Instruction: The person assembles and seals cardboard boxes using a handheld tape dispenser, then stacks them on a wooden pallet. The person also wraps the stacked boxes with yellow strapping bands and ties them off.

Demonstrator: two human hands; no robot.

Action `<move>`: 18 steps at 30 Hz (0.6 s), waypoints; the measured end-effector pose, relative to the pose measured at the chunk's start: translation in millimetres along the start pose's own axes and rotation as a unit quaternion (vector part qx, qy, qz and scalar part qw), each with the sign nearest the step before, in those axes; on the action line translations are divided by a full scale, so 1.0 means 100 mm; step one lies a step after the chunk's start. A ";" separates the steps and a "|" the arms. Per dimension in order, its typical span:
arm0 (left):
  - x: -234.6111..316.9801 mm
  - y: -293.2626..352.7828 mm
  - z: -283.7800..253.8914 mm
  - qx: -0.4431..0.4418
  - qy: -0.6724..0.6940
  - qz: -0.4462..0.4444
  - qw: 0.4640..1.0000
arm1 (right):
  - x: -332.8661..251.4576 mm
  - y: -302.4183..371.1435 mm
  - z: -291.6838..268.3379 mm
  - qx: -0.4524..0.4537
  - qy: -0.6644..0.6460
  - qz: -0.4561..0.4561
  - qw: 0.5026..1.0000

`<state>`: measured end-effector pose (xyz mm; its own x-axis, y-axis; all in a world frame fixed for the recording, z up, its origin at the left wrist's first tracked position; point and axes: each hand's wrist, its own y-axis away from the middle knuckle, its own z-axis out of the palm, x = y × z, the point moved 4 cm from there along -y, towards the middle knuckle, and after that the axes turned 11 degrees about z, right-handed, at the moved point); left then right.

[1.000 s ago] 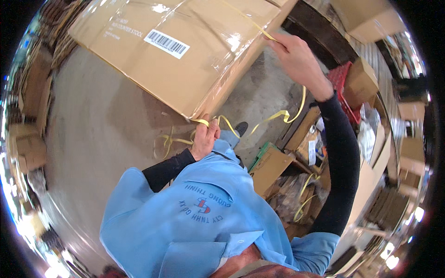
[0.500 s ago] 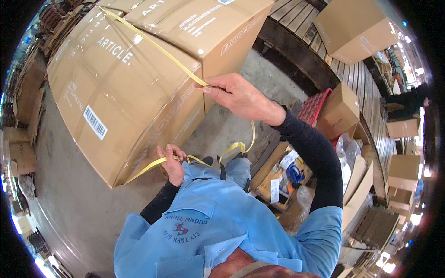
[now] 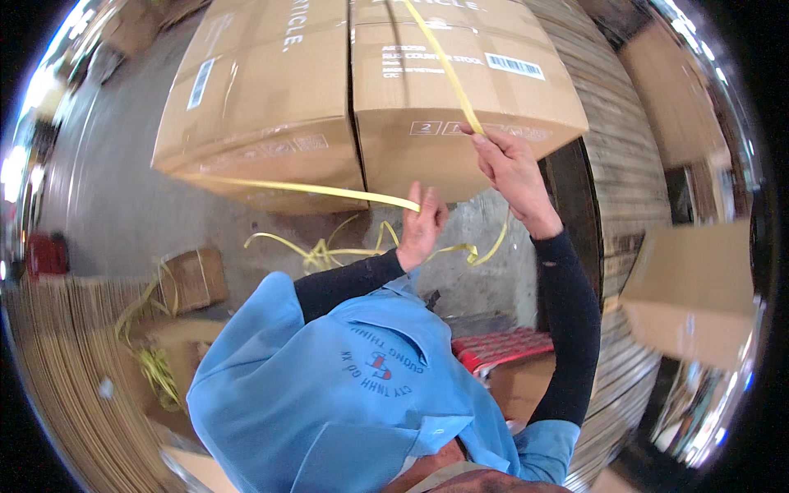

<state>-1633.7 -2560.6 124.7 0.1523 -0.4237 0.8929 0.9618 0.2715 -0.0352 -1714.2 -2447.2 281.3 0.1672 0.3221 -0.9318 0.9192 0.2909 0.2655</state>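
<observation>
A big brown cardboard carton with a dark seam down its middle fills the upper part of the view. A yellow plastic strap runs over its top face, and another stretch runs along its lower front edge. My right hand pinches the strap at the carton's near right corner. Just below the carton's bottom edge, my left hand grips the lower stretch of strap. Both arms wear black sleeves under a blue shirt.
Loose yellow strap lies tangled on the grey concrete floor below the carton. A small carton and stacked flat cardboard are at the left. A red object, wooden planks and another brown box are at the right.
The view has swung so the carton now sits centred ahead. My right hand stays on the strap, now at the right corner. My left hand has risen to the carton's lower edge.
</observation>
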 end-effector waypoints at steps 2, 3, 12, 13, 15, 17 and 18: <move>-0.21 -0.05 0.30 0.034 0.014 0.001 0.999 | 0.12 -0.09 -0.23 -0.035 0.022 -0.016 0.999; -0.35 -0.10 0.41 0.060 0.018 0.005 0.998 | 0.17 -0.13 -0.36 -0.049 0.034 -0.026 0.998; -1.57 -0.44 2.16 0.035 0.103 0.094 0.990 | 1.05 -0.49 -1.42 -0.089 0.109 -0.109 0.984; -1.75 -0.43 2.37 0.005 0.095 0.111 0.989 | 1.10 -0.54 -1.48 -0.054 0.160 -0.217 0.961; -1.97 -0.39 2.42 -0.035 0.197 0.056 0.978 | 1.07 -0.59 -1.60 -0.061 0.186 -0.307 0.931; -2.69 -0.32 2.36 0.020 0.366 -0.003 0.930 | 0.91 -0.62 -1.71 -0.133 0.154 -0.271 0.941; -3.09 -0.33 2.31 0.099 0.478 -0.044 0.871 | 0.91 -0.67 -1.74 -0.156 0.127 -0.258 0.945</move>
<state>-1765.5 -2239.1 -46.0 0.2913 -0.9512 0.1021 0.9355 0.3055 0.1773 -1822.2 -2280.3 221.6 -0.4020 0.2599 -0.8780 0.6988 0.7066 -0.1108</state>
